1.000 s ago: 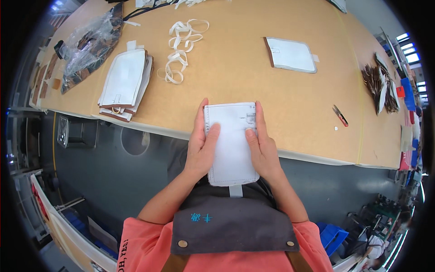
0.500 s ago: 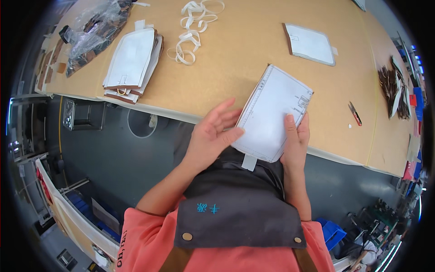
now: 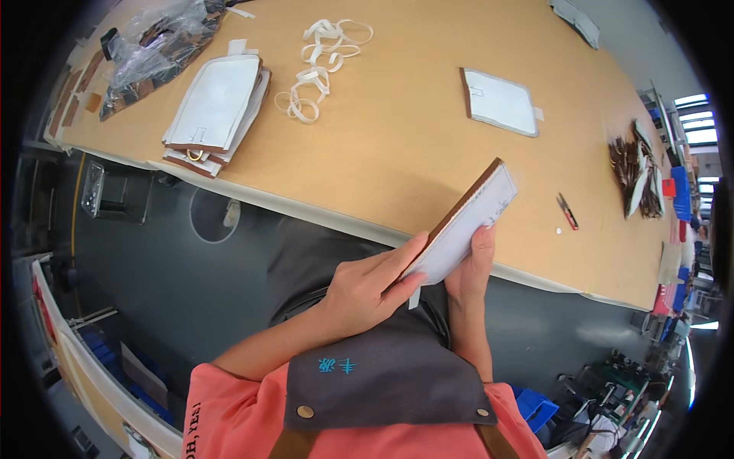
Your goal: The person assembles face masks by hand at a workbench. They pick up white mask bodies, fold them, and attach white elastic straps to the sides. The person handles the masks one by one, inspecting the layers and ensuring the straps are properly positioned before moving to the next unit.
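Both hands, the left hand (image 3: 367,294) and right hand (image 3: 472,264), are closing their fingers around the white brown-edged panel (image 3: 466,222), now tipping it edge-up above the table's near rim (image 3: 321,210), suggesting flipping.

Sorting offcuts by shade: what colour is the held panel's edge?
Brown, on the white panel; head view shows it best.

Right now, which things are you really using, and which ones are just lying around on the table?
In use:
- white flat piece with a brown edge, held by left hand and right hand

Lying about:
- stack of similar pieces
- white loops
- single white piece
- small red snips
- plastic bag
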Tool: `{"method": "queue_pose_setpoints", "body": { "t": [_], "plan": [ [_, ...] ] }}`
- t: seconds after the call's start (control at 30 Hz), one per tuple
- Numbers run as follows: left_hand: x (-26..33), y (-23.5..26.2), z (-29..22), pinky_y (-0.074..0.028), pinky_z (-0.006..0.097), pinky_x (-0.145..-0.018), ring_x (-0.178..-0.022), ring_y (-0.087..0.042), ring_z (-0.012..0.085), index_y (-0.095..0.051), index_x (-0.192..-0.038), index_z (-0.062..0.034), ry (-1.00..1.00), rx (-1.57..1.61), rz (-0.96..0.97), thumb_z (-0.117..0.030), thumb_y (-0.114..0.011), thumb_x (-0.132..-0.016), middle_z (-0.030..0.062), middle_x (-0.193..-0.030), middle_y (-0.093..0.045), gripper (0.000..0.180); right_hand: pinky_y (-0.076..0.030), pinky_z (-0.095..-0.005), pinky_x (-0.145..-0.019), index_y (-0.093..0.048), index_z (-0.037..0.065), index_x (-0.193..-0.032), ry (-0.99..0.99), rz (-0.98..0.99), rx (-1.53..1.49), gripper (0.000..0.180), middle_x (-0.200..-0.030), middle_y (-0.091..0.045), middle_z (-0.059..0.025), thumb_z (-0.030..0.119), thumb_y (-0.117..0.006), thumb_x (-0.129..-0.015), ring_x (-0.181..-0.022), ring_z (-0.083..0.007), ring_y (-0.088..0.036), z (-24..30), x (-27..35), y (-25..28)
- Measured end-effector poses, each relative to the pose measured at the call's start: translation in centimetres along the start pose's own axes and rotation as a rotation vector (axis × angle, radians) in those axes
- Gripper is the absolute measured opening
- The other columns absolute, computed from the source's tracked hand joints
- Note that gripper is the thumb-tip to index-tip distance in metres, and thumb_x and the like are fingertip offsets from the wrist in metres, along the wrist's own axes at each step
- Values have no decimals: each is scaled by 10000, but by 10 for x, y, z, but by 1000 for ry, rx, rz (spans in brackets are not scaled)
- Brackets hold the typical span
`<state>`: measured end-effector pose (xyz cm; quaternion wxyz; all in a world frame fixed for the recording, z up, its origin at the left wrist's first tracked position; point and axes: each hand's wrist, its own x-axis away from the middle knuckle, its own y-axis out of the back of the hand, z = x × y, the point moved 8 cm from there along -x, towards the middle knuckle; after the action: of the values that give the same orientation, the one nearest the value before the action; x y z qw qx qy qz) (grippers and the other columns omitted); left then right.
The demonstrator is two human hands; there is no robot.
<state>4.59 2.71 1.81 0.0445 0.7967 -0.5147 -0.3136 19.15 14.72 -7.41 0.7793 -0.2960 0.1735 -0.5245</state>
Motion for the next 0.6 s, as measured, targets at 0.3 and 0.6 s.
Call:
{"method": "queue_pose_setpoints", "body": {
  "t": [0.3, 0.6],
  "plan": [
    [12, 6, -5, -598, 281, -717, -846, -758, 220, -641, -1269, 21, 58, 93, 20, -29, -789, -808, 158, -1012, -752, 488, -466, -392, -1035, -376, 55, -1451, 77, -89, 47, 509, -1358, -558, -96, 338, -519, -1052, -1220, -217, -565, 12, 10, 17],
    [15, 11, 1, -586, 292, -632, -747, -741, 228, -671, -1179, 17, 86, 156, -41, -4, -737, -836, 149, -947, -742, 350, -453, -369, -1020, -376, 54, -1431, 69, -109, 18, 472, -1312, -563, -72, 290, -531, -1053, -1185, -190, -562, 15, 10, 13]
  ]
}}
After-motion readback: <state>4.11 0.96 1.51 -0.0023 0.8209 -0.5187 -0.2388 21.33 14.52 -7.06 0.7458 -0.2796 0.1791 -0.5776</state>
